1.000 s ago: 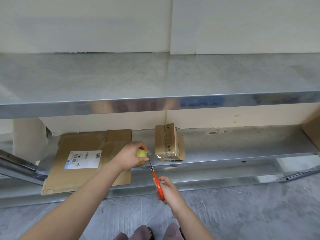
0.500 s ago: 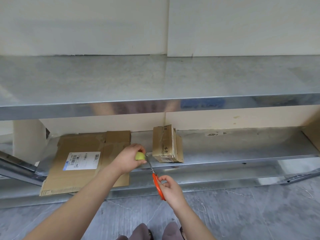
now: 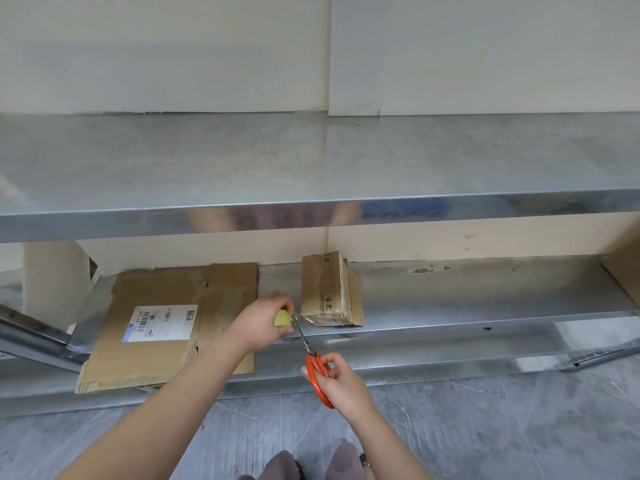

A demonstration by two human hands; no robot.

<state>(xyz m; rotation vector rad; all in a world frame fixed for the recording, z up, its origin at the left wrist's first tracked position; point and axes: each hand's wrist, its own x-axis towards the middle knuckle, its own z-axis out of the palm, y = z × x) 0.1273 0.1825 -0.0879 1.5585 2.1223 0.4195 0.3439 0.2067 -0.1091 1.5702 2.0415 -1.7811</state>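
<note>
My left hand (image 3: 260,321) grips a small yellow-green roll of clear tape (image 3: 282,319) just above the front of the lower metal shelf (image 3: 450,299). A strip of clear tape runs from the roll to the small cardboard box (image 3: 325,289) standing on that shelf. My right hand (image 3: 341,379) holds orange-handled scissors (image 3: 317,370), fingers through the loops. The blades point up and left, their tips at the tape strip between roll and box.
A flattened cardboard box (image 3: 166,327) with a white shipping label lies on the lower shelf at the left. A wide upper metal shelf (image 3: 311,161) juts out above. Another cardboard piece (image 3: 623,268) leans at the far right. Grey stone floor and my feet are below.
The view has shifted slightly. My hands stay almost in place at the tape strip, and the scissor blades look more closed than a second ago.
</note>
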